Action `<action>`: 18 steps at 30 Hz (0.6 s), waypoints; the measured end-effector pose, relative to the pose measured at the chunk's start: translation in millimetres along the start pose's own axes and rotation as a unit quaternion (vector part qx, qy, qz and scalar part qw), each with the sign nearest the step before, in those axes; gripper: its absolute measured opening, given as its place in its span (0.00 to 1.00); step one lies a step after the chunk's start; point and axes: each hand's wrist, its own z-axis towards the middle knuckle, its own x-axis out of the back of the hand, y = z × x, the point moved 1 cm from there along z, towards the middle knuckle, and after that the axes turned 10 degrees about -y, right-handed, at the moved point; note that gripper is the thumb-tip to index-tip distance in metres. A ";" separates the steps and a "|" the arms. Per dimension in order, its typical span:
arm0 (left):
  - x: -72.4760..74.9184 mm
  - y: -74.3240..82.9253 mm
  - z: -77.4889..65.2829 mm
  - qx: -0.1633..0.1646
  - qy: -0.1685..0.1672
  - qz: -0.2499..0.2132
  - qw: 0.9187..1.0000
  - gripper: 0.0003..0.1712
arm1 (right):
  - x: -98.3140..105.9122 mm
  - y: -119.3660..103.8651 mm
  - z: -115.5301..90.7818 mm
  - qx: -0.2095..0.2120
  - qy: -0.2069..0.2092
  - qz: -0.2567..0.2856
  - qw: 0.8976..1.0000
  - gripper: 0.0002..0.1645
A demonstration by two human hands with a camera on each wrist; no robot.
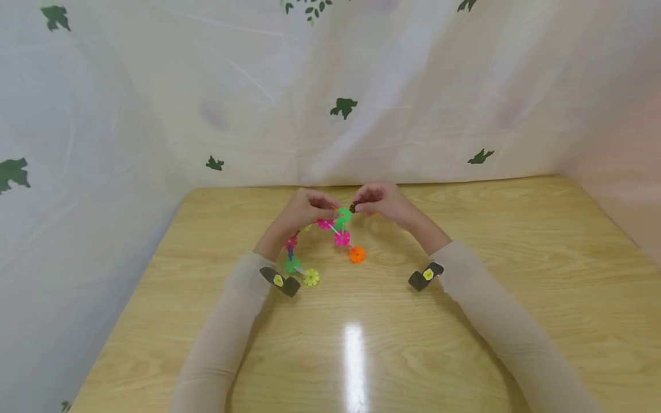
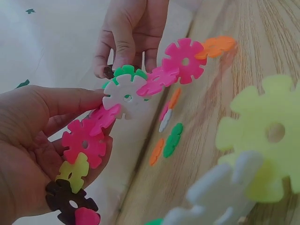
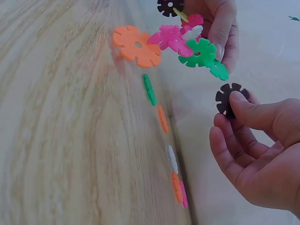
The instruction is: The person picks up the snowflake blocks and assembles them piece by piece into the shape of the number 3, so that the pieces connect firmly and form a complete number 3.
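Observation:
My left hand [image 1: 306,207] grips a chain of interlocked plastic snowflake discs near its middle. In the left wrist view the thumb and fingers pinch it by a white disc [image 2: 136,105] and a pink disc [image 2: 79,147]. Two green discs [image 3: 199,54] project from the chain toward the other hand. One branch ends in an orange disc [image 3: 136,47]; another curves past the left wrist to a yellow disc [image 1: 311,277]. Between thumb and fingers, my right hand [image 3: 262,145] pinches a single dark brown disc [image 3: 225,99], held a short gap from the green end.
Beyond the hands, several loose discs lie on the wooden table [image 1: 361,321] near its back edge, among them a green disc [image 2: 173,140], an orange disc [image 2: 156,152] and a white disc [image 3: 171,159]. A pale curtain [image 1: 279,115] with green leaf shapes hangs behind the table.

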 end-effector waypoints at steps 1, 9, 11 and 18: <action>-0.1 -0.2 -0.2 0.000 0.001 0.000 1.000 0.11 | -0.2 -0.4 -0.4 0.001 0.001 0.003 1.000 0.12; -1.0 -1.4 0.2 -0.004 0.002 0.002 1.000 0.10 | -2.5 -3.4 -1.1 0.004 0.013 -0.004 1.000 0.11; -1.2 -1.8 0.7 -0.006 0.000 -0.001 1.000 0.11 | -3.2 -4.8 -1.3 0.003 0.016 -0.010 1.000 0.11; -2.2 -1.2 0.9 0.002 -0.002 -0.009 1.000 0.11 | -2.8 -8.2 -2.4 0.026 0.002 -0.052 0.998 0.07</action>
